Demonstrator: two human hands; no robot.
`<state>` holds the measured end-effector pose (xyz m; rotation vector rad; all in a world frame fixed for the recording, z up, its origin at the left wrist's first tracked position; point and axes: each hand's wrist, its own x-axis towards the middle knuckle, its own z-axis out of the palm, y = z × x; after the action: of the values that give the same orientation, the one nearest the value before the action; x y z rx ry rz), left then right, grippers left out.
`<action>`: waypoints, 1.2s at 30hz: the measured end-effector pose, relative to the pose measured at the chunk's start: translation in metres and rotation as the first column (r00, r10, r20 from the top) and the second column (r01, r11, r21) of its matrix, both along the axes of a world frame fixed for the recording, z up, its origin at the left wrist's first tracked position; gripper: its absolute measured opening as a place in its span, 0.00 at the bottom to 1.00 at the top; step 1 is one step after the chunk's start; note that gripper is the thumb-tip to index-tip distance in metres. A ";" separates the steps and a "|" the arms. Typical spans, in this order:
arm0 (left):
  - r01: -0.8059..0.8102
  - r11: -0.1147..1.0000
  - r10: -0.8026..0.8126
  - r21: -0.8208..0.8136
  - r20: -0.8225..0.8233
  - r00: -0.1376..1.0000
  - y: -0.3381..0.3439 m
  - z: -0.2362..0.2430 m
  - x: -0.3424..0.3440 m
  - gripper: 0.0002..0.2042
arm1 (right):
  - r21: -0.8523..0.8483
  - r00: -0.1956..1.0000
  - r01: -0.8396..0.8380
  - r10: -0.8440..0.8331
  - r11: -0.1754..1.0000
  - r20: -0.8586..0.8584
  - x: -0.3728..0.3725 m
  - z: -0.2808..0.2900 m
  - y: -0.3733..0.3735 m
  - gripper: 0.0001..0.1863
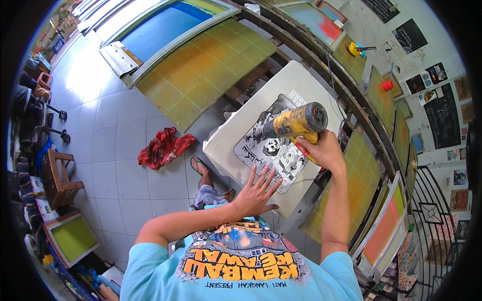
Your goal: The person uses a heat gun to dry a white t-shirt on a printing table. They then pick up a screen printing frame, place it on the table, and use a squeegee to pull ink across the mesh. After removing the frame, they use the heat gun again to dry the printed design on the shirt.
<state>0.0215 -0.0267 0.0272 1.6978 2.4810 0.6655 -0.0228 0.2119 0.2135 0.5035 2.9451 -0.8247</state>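
White shirt (pixel 236 135) lies flat on the board, print up. My right hand (pixel 324 150) grips the yellow heat gun (pixel 296 122) over the print; left hand (pixel 256 193) hovers, fingers spread. Step: drying ink. Next: sweep heat evenly.

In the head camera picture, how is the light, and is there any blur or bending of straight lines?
Head view: even daylight, with bright glare on the floor tiles at upper left; the wooden rails bend toward the black fisheye rim; the right hand with the yellow heat gun and the left hand over the printed white shirt look sharp, with only soft shadows.
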 end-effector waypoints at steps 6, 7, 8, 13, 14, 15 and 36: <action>-0.129 0.989 0.133 -0.074 0.051 0.990 -0.002 0.000 -0.012 0.48 | -0.007 0.998 -0.051 0.052 0.999 0.043 -0.031 0.004 -0.005 0.22; -0.148 0.985 0.153 -0.089 0.048 0.987 -0.002 -0.001 -0.015 0.48 | -0.002 0.998 -0.046 0.046 0.999 0.033 -0.036 0.002 -0.002 0.22; -0.167 0.980 0.173 -0.105 0.045 0.984 -0.002 -0.002 -0.019 0.48 | 0.004 0.999 -0.041 0.041 0.999 0.023 -0.040 -0.001 0.002 0.22; -0.266 0.956 0.272 -0.121 0.034 0.962 -0.006 -0.005 -0.033 0.51 | 0.158 0.999 0.054 -0.053 0.986 -0.009 -0.068 0.003 0.015 0.21; -0.268 0.956 0.272 -0.122 0.017 0.962 -0.006 -0.006 -0.035 0.51 | 0.139 0.999 0.037 -0.033 0.990 -0.029 -0.070 0.000 0.028 0.22; -0.271 0.955 0.273 -0.123 0.000 0.962 -0.007 -0.007 -0.037 0.51 | 0.120 0.999 0.019 -0.013 0.993 -0.050 -0.073 -0.003 0.042 0.24; -0.298 0.944 0.293 -0.144 -0.052 0.955 -0.003 0.003 -0.045 0.49 | 0.224 0.993 0.117 -0.111 0.967 -0.041 -0.090 0.008 0.085 0.24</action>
<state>-0.0232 -0.0295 0.0305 1.3069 2.7577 0.4592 -0.1123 0.2972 0.2216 0.6844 3.0779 -0.5082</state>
